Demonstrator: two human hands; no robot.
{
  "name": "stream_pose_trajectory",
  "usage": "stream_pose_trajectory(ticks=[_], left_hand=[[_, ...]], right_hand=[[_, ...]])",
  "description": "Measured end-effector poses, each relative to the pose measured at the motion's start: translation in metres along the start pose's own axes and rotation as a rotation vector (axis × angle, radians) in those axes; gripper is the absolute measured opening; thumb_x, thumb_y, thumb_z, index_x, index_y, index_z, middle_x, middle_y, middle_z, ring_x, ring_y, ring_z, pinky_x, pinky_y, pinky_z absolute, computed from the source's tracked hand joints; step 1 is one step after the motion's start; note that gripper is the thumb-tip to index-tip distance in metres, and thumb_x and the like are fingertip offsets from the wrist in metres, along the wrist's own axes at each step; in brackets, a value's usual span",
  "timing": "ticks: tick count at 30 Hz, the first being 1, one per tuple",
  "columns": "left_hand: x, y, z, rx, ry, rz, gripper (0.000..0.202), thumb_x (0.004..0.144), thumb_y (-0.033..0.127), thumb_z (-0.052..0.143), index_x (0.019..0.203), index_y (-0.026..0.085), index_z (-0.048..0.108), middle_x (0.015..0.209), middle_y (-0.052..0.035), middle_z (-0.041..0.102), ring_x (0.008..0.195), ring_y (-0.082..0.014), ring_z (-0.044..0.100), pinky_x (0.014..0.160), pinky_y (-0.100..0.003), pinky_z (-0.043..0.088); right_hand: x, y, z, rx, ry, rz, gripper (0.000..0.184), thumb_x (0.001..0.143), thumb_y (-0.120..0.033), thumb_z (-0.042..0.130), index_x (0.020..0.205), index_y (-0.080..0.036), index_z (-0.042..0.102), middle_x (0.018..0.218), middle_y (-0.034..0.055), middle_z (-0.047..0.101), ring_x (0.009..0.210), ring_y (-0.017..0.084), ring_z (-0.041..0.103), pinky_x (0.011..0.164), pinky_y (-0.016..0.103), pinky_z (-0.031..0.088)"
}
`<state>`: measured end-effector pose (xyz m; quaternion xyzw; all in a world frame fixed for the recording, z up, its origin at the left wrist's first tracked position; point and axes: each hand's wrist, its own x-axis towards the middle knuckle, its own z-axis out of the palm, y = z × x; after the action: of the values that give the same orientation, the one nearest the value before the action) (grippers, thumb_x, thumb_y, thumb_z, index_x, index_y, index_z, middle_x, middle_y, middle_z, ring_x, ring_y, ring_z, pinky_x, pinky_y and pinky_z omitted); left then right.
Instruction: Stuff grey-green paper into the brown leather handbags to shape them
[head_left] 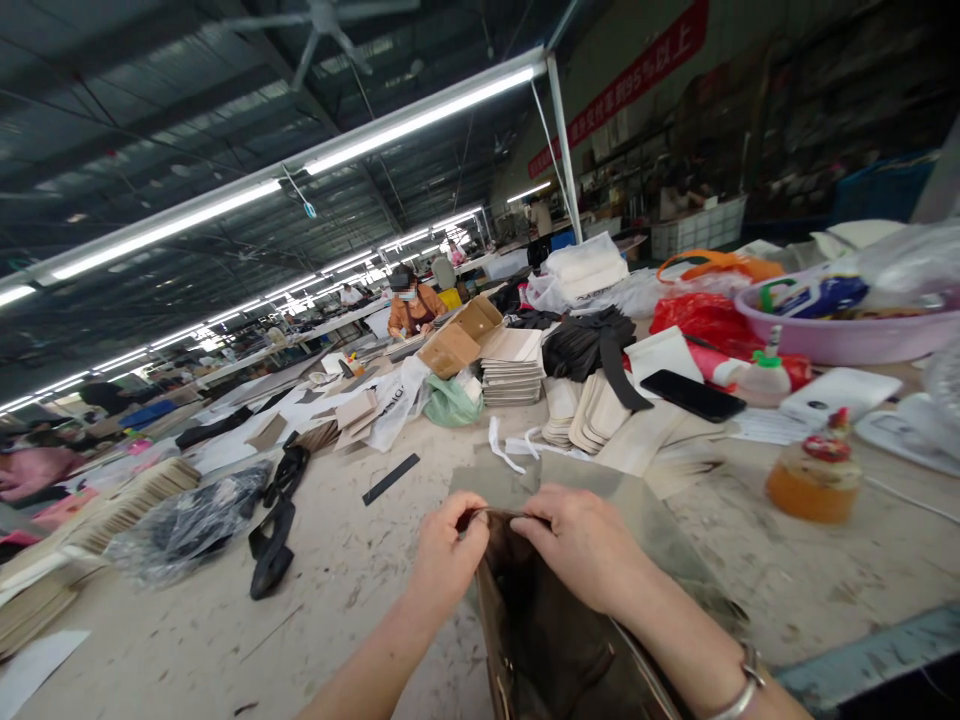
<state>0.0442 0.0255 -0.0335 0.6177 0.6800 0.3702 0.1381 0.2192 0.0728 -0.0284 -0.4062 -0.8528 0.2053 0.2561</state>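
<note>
A dark brown bag (555, 640) stands open-mouthed at the table's near edge, resting against a grey-green flat sheet (645, 510). My left hand (446, 555) pinches the bag's top rim on the left side, fingers closed on it. On the right side my right hand (581, 545) grips the same rim, its fingers curled over the edge. The two hands nearly touch at the middle of the opening. A metal bracelet (739, 690) sits on my right wrist.
Black straps (274, 520) and a black strip (390, 478) lie to the left. Stacks of flat pieces (514, 370), a phone (694, 395), a jar (814, 475), a pink basin (847, 335) and cardboard boxes (457, 340) crowd the far table. A seated person (411, 305) works beyond.
</note>
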Motion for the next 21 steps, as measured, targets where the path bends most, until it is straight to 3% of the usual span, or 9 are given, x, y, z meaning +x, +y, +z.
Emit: stream_pose_trajectory(ticks=[4, 8, 11, 15, 18, 21], left_hand=[[-0.005, 0.002, -0.008, -0.072, -0.069, -0.032, 0.015, 0.081, 0.027, 0.05, 0.08, 0.017, 0.061, 0.07, 0.0004, 0.059, 0.066, -0.0142, 0.053, 0.06, -0.024, 0.038], [-0.011, 0.008, -0.013, -0.158, -0.138, -0.061, 0.022, 0.08, 0.027, 0.052, 0.095, 0.017, 0.064, 0.079, -0.0022, 0.065, 0.065, -0.0138, 0.053, 0.06, -0.024, 0.039], [-0.011, 0.01, -0.013, -0.201, -0.209, -0.056, 0.029, 0.079, 0.025, 0.054, 0.104, 0.019, 0.066, 0.088, -0.0032, 0.068, 0.069, -0.0141, 0.056, 0.063, -0.024, 0.041], [-0.006, 0.006, -0.013, -0.22, -0.312, -0.028, 0.023, 0.08, 0.029, 0.055, 0.09, 0.017, 0.071, 0.081, -0.002, 0.068, 0.076, -0.0165, 0.057, 0.069, -0.024, 0.041], [-0.003, 0.001, -0.013, -0.206, -0.238, -0.024, 0.026, 0.084, 0.032, 0.049, 0.081, 0.016, 0.07, 0.069, -0.0008, 0.063, 0.068, -0.0155, 0.054, 0.063, -0.024, 0.039], [-0.004, -0.004, -0.013, -0.179, -0.154, 0.008, 0.028, 0.084, 0.031, 0.047, 0.076, 0.016, 0.069, 0.065, -0.0001, 0.06, 0.064, -0.0146, 0.052, 0.059, -0.023, 0.037]], right_hand=[[-0.002, 0.011, -0.002, 0.067, 0.0, -0.052, 0.022, 0.087, -0.039, 0.052, 0.094, -0.029, 0.07, 0.081, -0.0003, 0.066, 0.077, 0.016, 0.06, 0.064, 0.026, 0.037], [-0.003, 0.024, -0.004, 0.186, -0.057, -0.078, 0.045, 0.079, -0.043, 0.061, 0.121, -0.027, 0.06, 0.082, 0.0, 0.067, 0.072, 0.016, 0.059, 0.063, 0.026, 0.04], [-0.002, 0.03, -0.007, 0.262, -0.096, -0.134, 0.041, 0.079, -0.036, 0.061, 0.118, -0.025, 0.063, 0.084, 0.001, 0.066, 0.074, 0.016, 0.058, 0.067, 0.026, 0.042], [-0.005, 0.034, -0.013, 0.377, -0.153, -0.159, 0.039, 0.075, -0.026, 0.062, 0.113, -0.022, 0.066, 0.09, 0.0018, 0.066, 0.08, 0.016, 0.058, 0.074, 0.027, 0.045], [-0.009, 0.034, -0.014, 0.498, -0.191, -0.094, 0.04, 0.075, -0.03, 0.065, 0.114, -0.02, 0.065, 0.098, 0.0033, 0.066, 0.086, 0.017, 0.059, 0.077, 0.027, 0.047], [-0.01, 0.028, -0.012, 0.478, -0.14, -0.027, 0.042, 0.078, -0.04, 0.064, 0.112, -0.016, 0.066, 0.102, 0.0063, 0.066, 0.088, 0.018, 0.06, 0.076, 0.028, 0.048]])
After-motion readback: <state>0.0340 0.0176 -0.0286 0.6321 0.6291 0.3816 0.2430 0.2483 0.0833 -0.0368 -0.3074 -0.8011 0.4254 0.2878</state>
